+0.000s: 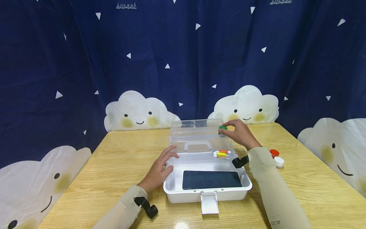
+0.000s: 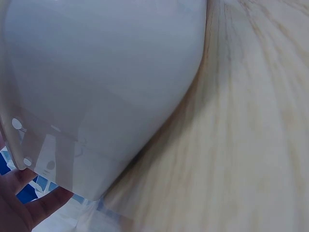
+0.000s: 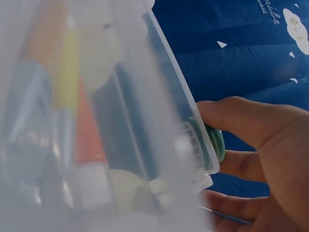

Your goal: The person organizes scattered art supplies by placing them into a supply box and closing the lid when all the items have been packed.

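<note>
A white storage box with a clear, compartmented upper part stands on the table, its front latch hanging down. My right hand pinches a small jar with a green lid between thumb and finger, at the back right corner of the clear part. In the right wrist view the labelled jar shows through the clear wall. My left hand is at the box's left side, fingers spread and loosely bent near the rim. A dark flat slab lies inside the box.
Several pen-like sticks in orange and yellow lie in the clear part at the right. Beyond my right forearm, a red-lidded jar and a white-lidded jar stand on the wooden table. A navy curtain hangs behind.
</note>
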{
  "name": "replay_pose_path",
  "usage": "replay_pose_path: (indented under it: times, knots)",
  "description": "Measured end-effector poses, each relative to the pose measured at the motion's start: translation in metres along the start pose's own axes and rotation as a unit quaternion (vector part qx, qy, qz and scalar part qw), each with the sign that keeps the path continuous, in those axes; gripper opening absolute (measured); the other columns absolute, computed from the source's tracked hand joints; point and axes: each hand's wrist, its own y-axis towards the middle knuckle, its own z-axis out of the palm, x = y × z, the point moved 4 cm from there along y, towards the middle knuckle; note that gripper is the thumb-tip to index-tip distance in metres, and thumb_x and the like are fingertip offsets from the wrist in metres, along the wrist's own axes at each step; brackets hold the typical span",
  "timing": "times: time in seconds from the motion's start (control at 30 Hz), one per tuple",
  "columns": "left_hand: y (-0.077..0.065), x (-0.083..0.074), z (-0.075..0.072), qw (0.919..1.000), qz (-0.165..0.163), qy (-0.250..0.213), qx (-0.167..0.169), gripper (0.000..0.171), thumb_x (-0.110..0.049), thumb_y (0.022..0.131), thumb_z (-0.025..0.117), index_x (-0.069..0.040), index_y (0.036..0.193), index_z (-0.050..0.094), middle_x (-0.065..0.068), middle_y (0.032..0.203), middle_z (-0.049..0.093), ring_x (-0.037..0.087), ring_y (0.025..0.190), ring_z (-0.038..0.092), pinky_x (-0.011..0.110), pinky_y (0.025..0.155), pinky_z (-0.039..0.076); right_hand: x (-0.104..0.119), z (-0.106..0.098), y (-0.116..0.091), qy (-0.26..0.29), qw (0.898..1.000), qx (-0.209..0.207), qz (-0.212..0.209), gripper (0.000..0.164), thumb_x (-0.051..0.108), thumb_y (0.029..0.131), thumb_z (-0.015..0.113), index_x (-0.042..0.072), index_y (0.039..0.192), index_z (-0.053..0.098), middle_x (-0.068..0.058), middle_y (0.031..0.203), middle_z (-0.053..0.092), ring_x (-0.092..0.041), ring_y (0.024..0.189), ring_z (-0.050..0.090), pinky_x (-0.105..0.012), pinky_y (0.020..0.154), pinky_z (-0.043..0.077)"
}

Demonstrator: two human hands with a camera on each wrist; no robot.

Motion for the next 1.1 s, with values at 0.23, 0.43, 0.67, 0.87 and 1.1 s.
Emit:
replay_pose_path:
  times: [0.23, 0.43, 0.67, 0.87, 1.1]
  knots:
    - [-0.0004, 0.0018, 0.0004, 1.0, -0.005, 0.005, 0.002, 0.041, 0.0, 0.085, 0.049, -0.022, 0.118, 0.057, -0.007, 0.154, 0.031, 0.016, 0.141, 0.029, 0.053, 0.105, 0.033, 0.0015, -0.0017, -0.0014, -0.004, 1.0, 0.011, 0.008, 0.046, 0.041, 0.086, 0.068, 0.006, 0.116, 0.068, -0.016, 0.132, 0.054, -0.036, 0.128, 0.042, -0.058, 0.099, 0.037]
    - [-0.0002, 0.0017, 0.0004, 1.0, -0.004, 0.004, 0.001, 0.042, 0.001, 0.085, 0.05, -0.023, 0.119, 0.057, -0.006, 0.154, 0.031, 0.016, 0.141, 0.03, 0.054, 0.104, 0.034, 0.0035, -0.003, -0.0021, -0.007, 1.0, 0.022, 0.013, 0.047, 0.041, 0.086, 0.068, 0.005, 0.116, 0.067, -0.017, 0.132, 0.054, -0.037, 0.127, 0.042, -0.058, 0.098, 0.039]
    - [-0.0001, 0.0012, 0.0002, 1.0, -0.001, 0.001, 0.001, 0.042, 0.0, 0.085, 0.05, -0.024, 0.118, 0.056, -0.003, 0.154, 0.032, 0.017, 0.141, 0.03, 0.054, 0.105, 0.034, 0.0046, -0.0036, -0.0029, -0.011, 0.999, 0.028, 0.016, 0.049, 0.041, 0.086, 0.068, 0.003, 0.117, 0.066, -0.019, 0.132, 0.053, -0.038, 0.127, 0.042, -0.058, 0.097, 0.04]
    - [-0.0002, 0.0008, 0.0003, 1.0, 0.003, 0.005, 0.0, 0.041, 0.001, 0.085, 0.05, -0.021, 0.118, 0.057, 0.0, 0.154, 0.032, 0.018, 0.141, 0.03, 0.055, 0.105, 0.033, 0.0049, -0.0037, -0.0032, -0.013, 0.999, 0.029, 0.017, 0.049, 0.041, 0.086, 0.068, 0.003, 0.117, 0.066, -0.019, 0.131, 0.054, -0.037, 0.127, 0.043, -0.058, 0.097, 0.04]
    - [0.0003, 0.0008, 0.0002, 1.0, 0.006, 0.005, -0.001, 0.041, 0.002, 0.084, 0.05, -0.02, 0.118, 0.057, 0.001, 0.154, 0.033, 0.019, 0.14, 0.031, 0.055, 0.104, 0.034, 0.0051, -0.0033, -0.0028, -0.016, 0.999, 0.031, 0.02, 0.05, 0.041, 0.087, 0.067, 0.003, 0.118, 0.066, -0.02, 0.134, 0.053, -0.038, 0.127, 0.042, -0.059, 0.098, 0.039]
